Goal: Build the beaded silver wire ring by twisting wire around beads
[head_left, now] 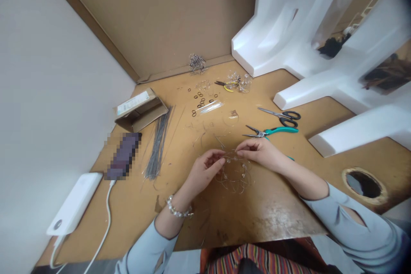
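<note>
Grip firm on both sides: left hand (204, 171) and right hand (260, 154) pinch one shared wire frame (233, 173).

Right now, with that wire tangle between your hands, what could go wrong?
The loose ends sticking out of the wire loop could prick the left hand or the right hand. The small black rings lie loose and uncontained, so a swinging wire end might scatter them. The pointed tips of the teal-handled pliers sit just beyond the right hand, which could catch on them.
</note>
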Demonstrator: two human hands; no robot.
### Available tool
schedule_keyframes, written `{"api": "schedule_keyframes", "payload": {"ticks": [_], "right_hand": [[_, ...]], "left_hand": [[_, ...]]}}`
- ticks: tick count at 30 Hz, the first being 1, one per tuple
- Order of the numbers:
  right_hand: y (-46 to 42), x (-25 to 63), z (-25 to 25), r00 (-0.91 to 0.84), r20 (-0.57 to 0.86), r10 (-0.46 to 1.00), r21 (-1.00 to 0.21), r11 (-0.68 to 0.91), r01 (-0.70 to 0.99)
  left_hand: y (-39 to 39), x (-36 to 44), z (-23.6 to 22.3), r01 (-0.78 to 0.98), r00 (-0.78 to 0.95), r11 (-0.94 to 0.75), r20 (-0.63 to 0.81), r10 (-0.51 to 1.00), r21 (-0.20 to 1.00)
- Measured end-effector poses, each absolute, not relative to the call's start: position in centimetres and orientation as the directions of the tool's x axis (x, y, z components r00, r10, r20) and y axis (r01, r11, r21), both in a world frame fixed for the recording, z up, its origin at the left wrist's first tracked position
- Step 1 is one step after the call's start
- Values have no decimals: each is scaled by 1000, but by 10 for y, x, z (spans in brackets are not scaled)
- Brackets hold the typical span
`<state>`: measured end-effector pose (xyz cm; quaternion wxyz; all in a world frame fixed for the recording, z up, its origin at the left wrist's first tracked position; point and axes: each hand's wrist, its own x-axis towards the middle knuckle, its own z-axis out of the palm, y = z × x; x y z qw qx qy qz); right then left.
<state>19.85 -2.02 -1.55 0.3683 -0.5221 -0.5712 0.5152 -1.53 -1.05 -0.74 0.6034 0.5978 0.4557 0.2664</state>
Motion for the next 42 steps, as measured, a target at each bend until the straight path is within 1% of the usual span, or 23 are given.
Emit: {"api": "schedule_keyframes", "payload": {"ticks": [10, 16, 22, 24, 26, 29, 32, 35, 38, 40, 42], "right_hand": [[-21, 199, -14, -179, -119, 977, -976, -82, 204], [-22, 197, -6, -138, -126, 982, -973, -96, 210], [-27, 195, -3, -198, -167, 966, -974, -130, 186], [-30, 193, -5, -218, -143, 965, -965, -88, 247], [-33, 191, -5, -241, -109, 964, -934, -16, 357], [-37, 189, -3, -280, -51, 959, -846, 107, 523], [-39, 186, 1, -314, 71, 947, -737, 262, 623], [-40, 182, 3, -368, 216, 905, -594, 421, 685], [-41, 180, 5, -427, 286, 858, -479, 514, 712], [-42, 180, 7, -437, 293, 850, -462, 527, 714], [-42, 182, 10, -429, 271, 862, -499, 507, 703]], "left_hand": [[-10, -15, -8, 242, 447, 134, -233, 864, 961], [-9, -18, -11, 383, 470, 36, -229, 853, 923], [-6, -16, -15, 345, 488, 32, -208, 847, 938], [-5, -16, -14, 370, 501, -24, -178, 847, 929], [-4, -17, -12, 390, 519, -87, -141, 843, 917], [-2, -19, -11, 381, 561, -131, -116, 820, 915], [-2, -21, -10, 360, 571, -135, -103, 814, 923], [-3, -21, -10, 359, 579, -129, -113, 807, 924], [-3, -20, -10, 365, 580, -108, -136, 803, 925], [-3, -20, -11, 372, 572, -104, -140, 808, 922], [-2, -20, -11, 382, 562, -105, -140, 815, 918]]}}
